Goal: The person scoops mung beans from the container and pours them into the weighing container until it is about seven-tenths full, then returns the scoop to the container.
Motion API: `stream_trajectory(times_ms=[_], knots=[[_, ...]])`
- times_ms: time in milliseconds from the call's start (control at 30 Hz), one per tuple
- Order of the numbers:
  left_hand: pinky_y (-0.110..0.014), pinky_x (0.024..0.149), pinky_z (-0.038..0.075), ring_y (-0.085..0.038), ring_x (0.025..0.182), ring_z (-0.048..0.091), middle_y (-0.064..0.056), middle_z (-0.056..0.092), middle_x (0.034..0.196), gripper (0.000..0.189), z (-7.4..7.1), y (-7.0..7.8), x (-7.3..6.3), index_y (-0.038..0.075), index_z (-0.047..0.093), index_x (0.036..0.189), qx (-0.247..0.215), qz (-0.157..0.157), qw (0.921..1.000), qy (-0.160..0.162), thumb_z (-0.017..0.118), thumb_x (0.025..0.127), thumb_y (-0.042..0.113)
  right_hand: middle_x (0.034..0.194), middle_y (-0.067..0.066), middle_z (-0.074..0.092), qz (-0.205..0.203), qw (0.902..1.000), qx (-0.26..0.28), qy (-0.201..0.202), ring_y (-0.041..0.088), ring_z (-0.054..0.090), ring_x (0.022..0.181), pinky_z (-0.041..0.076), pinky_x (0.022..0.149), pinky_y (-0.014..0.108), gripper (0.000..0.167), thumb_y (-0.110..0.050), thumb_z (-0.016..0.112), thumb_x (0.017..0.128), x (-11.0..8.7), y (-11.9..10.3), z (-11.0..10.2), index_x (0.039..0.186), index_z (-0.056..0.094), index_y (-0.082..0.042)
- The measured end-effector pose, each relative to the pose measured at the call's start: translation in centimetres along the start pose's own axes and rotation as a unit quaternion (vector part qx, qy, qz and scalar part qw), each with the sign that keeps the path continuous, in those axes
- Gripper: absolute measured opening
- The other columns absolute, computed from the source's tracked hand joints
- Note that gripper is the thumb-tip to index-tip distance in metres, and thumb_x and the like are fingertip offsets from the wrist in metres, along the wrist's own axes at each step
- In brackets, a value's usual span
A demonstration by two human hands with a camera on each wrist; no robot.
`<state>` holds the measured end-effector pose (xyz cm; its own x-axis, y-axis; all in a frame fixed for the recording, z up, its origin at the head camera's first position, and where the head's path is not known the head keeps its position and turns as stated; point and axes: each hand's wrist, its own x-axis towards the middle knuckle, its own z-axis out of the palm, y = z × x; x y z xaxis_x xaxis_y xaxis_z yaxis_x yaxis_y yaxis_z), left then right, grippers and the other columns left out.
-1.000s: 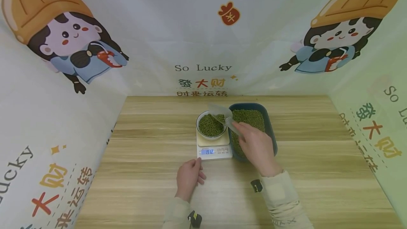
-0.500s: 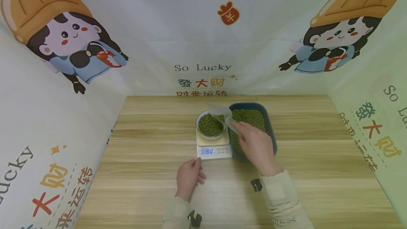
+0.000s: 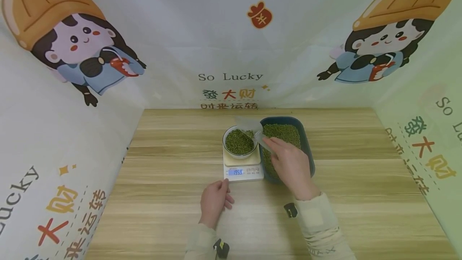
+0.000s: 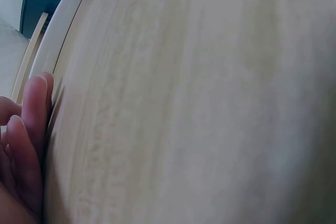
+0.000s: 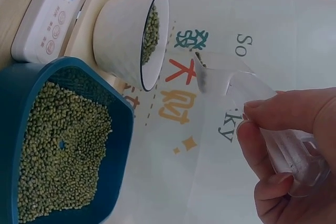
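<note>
My right hand (image 3: 291, 167) grips the handle of a clear plastic scoop (image 5: 226, 77), thumb on top and fingers curled beneath. The scoop's mouth hangs over the right side of a white bowl (image 5: 118, 35) with a dark rim, and a few green beans show inside the scoop. Mung beans (image 3: 238, 144) fill much of the bowl, which stands on a white kitchen scale (image 3: 238, 178) with a lit display. Near the scale's front left corner, my left hand (image 3: 214, 202) rests on the table with loosely bent fingers, its thumb tip right at the edge.
Right of the scale, close beside it, stands a dark blue bin (image 3: 307, 151) holding a mass of mung beans (image 5: 68, 150). Printed cloth walls (image 3: 173, 43) enclose the wooden table (image 3: 173, 163) at the back and both sides.
The number on the scale's display has gone up. Fewer beans show in the scoop, which has shifted very slightly. Both hands stay nearly in place.
</note>
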<state>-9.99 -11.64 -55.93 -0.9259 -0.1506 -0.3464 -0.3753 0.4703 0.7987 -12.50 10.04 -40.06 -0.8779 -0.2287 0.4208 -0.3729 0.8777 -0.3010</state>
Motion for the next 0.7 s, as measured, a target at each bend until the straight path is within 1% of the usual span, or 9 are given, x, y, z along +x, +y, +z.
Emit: stream_trajectory(times_ms=[133,267,400,500,700], knots=[[-0.027,0.038,0.046,-0.013,0.041,0.056,0.000,0.060,0.054,0.046,-0.01,0.05,-0.03,0.011,0.058,0.075,-0.001,0.002,1.0000,-0.001,0.039,0.091,0.050,0.114,0.004,0.060,-0.004,1.0000,-0.004,0.007,0.017,0.058,0.059,0.038,0.040,0.024,0.047,0.002,0.061,0.075,-0.02,-0.07,-0.13,0.117,0.060,-0.019],[-0.027,0.038,0.046,-0.013,0.041,0.056,0.000,0.060,0.054,0.046,-0.03,0.06,-0.02,0.011,0.058,0.075,-0.002,0.000,1.0000,0.000,0.039,0.091,0.050,0.114,0.004,0.061,-0.007,0.9999,-0.004,0.014,0.017,0.058,0.060,0.037,0.040,0.023,0.046,0.002,0.060,0.076,0.02,-0.16,-0.21,0.117,0.060,-0.019],[-0.027,0.038,0.046,-0.014,0.042,0.057,0.000,0.060,0.054,0.047,0.02,0.01,0.05,0.011,0.058,0.075,-0.001,-0.004,1.0000,0.002,0.039,0.090,0.051,0.113,0.004,0.061,-0.006,0.9999,-0.002,0.013,0.014,0.053,0.054,0.034,0.038,0.022,0.046,0.003,0.059,0.076,0.09,-0.20,-0.13,0.117,0.060,-0.019],[-0.027,0.038,0.046,-0.014,0.042,0.057,0.000,0.060,0.054,0.048,0.04,-0.01,0.10,0.011,0.058,0.075,0.001,-0.005,1.0000,0.002,0.039,0.090,0.052,0.113,0.003,0.061,-0.008,0.9998,-0.010,0.013,0.013,0.050,0.052,0.033,0.038,0.022,0.046,0.003,0.060,0.076,0.11,-0.20,0.01,0.117,0.060,-0.019],[-0.027,0.038,0.046,-0.013,0.041,0.056,0.000,0.060,0.054,0.047,0.00,-0.01,0.13,0.011,0.058,0.075,0.003,-0.005,1.0000,0.001,0.039,0.090,0.051,0.112,-0.001,0.061,-0.017,0.9993,-0.026,0.020,0.016,0.055,0.064,0.036,0.040,0.022,0.045,0.003,0.062,0.077,0.10,-0.21,0.58,0.115,0.061,-0.020]])
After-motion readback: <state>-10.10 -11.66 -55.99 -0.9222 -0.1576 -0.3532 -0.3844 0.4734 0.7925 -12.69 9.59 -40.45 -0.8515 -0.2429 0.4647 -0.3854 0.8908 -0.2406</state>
